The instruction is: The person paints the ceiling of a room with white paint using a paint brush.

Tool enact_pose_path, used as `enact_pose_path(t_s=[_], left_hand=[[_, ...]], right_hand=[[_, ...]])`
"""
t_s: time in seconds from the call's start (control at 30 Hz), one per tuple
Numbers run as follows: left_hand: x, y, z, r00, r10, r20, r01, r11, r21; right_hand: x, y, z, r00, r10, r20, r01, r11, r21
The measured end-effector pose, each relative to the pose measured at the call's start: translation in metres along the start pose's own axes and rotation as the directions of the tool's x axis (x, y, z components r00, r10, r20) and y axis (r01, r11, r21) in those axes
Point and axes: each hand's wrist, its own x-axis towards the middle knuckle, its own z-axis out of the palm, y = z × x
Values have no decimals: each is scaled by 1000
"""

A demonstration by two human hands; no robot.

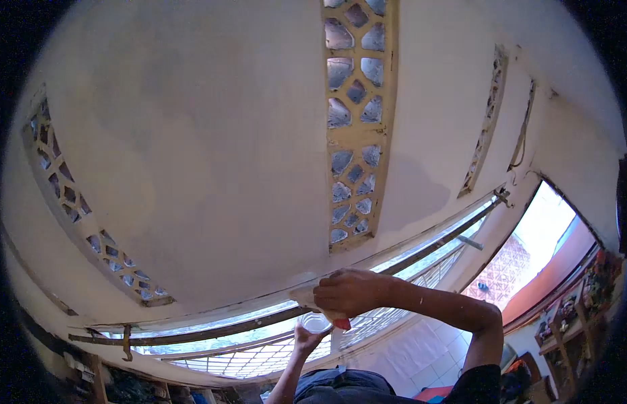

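Head view: the camera tips steeply upward, so a pale wall (212, 135) with a patterned vent strip (357, 121) fills most of the frame. Both hands sit low in the frame, just right of centre, in front of a barred window (259, 360).

The right hand (350, 293) comes in from the lower right on a bent arm. It is the upper of the two, knuckles up, and is closed around a pale bundle (304, 296). Whether this is cloth or a soft packet is too blurred to tell. The bundle's long axis slants from upper left to lower right. A pale corner sticks out to the left of the fist, and a red end (342, 324) shows under it at the lower right.

The left hand (305, 339) rises from the bottom edge and grips a small clear cup (316, 322) from below, with the open rim facing up toward the fist.

The bundle lies directly above the cup, and its red end is just beside the rim on the right. I cannot tell whether they touch. The hands are stacked close together, one over the other, not clasped. The right hand is the nearer one to the bundle and the left to the cup.
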Motion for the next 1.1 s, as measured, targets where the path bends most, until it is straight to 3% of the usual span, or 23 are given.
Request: enact_pose_path(t_s=[0.03,0.1,0.13,0.17,0.2,0.27,0.33,0.43,0.5,0.57,0.63,0.73,0.8,0.83,0.9,0.93,0.97,1.0,1.07,1.1], left_hand=[[5,-28,5,1000,19,-9,-20,999,-42],[5,-25,6,999,43,-16,-43,999,1],[7,-23,7,997,71,-32,-70,997,35],[3,-4,6,998,59,-37,-63,992,-106],[5,-4,5,997,64,-32,-67,993,-101],[5,-7,5,999,31,-40,-32,999,-28],[6,-18,7,995,83,-58,-84,996,-13],[7,-22,7,990,114,-89,-116,993,-19],[3,-13,5,995,66,-72,-68,997,-25],[2,-12,5,997,43,-72,-41,999,27],[2,-18,4,997,14,-76,-8,997,78],[2,-29,5,999,-17,-38,15,999,-50],[1,-10,0,999,43,-21,-40,990,133],[1,-20,2,999,0,-37,-1,1000,-12],[0,-16,4,998,0,-56,1,1000,19],[-1,-14,5,998,10,-69,-6,999,52],[1,-26,8,996,60,-69,-58,998,39],[2,-29,9,996,61,-66,-59,998,37],[4,-32,9,993,87,-80,-85,996,31],[6,-36,9,993,86,-86,-83,996,29]], right_hand=[[1,2,-4,1000,8,-8,-8,1000,1],[9,9,-36,999,-32,-42,22,972,-232],[12,14,-54,994,95,-62,-107,968,-227],[11,27,-67,972,-12,-236,-82,920,-383],[18,17,-112,978,84,-189,-152,909,-387],[20,25,-156,823,-327,-465,-125,694,-709],[25,22,-191,682,-489,-543,-230,562,-795],[36,23,-188,665,-514,-543,-239,542,-806],[40,27,-153,776,-458,-435,-96,595,-798],[31,36,-97,842,-450,-297,-26,517,-855],[20,29,-54,830,-459,-319,67,648,-759],[2,17,-3,911,-349,-221,194,834,-517],[-2,7,14,937,-170,-307,103,969,-223],[-5,10,15,936,-174,-306,108,970,-219],[-3,10,2,996,25,-82,-17,995,96],[3,15,-6,987,-73,-142,52,987,-151],[7,19,-28,994,-31,-108,8,978,-210],[13,25,-52,983,-14,-181,-16,986,-163],[24,25,-119,923,-100,-371,-38,937,-347],[27,30,-146,922,-55,-384,-160,848,-505]])
